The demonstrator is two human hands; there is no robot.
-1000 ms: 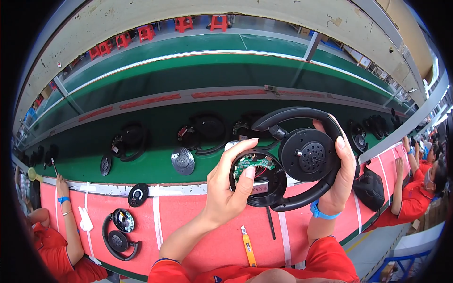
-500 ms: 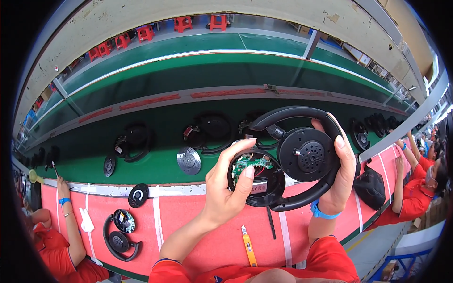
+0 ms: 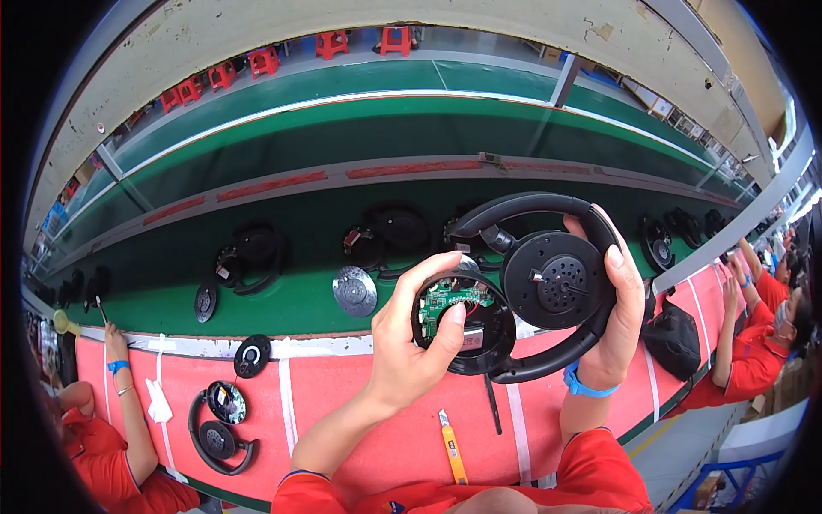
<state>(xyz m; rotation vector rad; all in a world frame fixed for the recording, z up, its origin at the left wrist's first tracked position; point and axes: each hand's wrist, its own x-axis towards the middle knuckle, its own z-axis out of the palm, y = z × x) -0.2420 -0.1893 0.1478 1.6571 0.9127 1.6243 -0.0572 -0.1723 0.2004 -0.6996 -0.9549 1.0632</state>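
Between my hands I hold a pair of black over-ear headphones (image 3: pixel 548 203) above the pink work mat. My left hand (image 3: pixel 409 347) is closed round the open ear cup, its thumb inside by the green circuit board (image 3: pixel 441 296) and a pale label. My right hand (image 3: pixel 623 321) grips the headband and the outer side of the other ear cup (image 3: pixel 553 281), which shows a perforated round plate. Below lie a yellow utility knife (image 3: pixel 452 450) and a thin black stick-like tool (image 3: pixel 493 404), partly hidden by the headphones.
On the green belt beyond lie several opened headphones (image 3: pixel 253 257) and round plates (image 3: pixel 354 291). Another opened headphone (image 3: pixel 217 439) rests on the mat at left, near a black disc (image 3: pixel 252 355). A black pouch-like item (image 3: pixel 672 338) is at right. Co-workers in red sit on both sides.
The headphones and round plates on the belt have shifted a little to the right. My left thumb has moved slightly inside the ear cup. My grip on the headphones stays the same.
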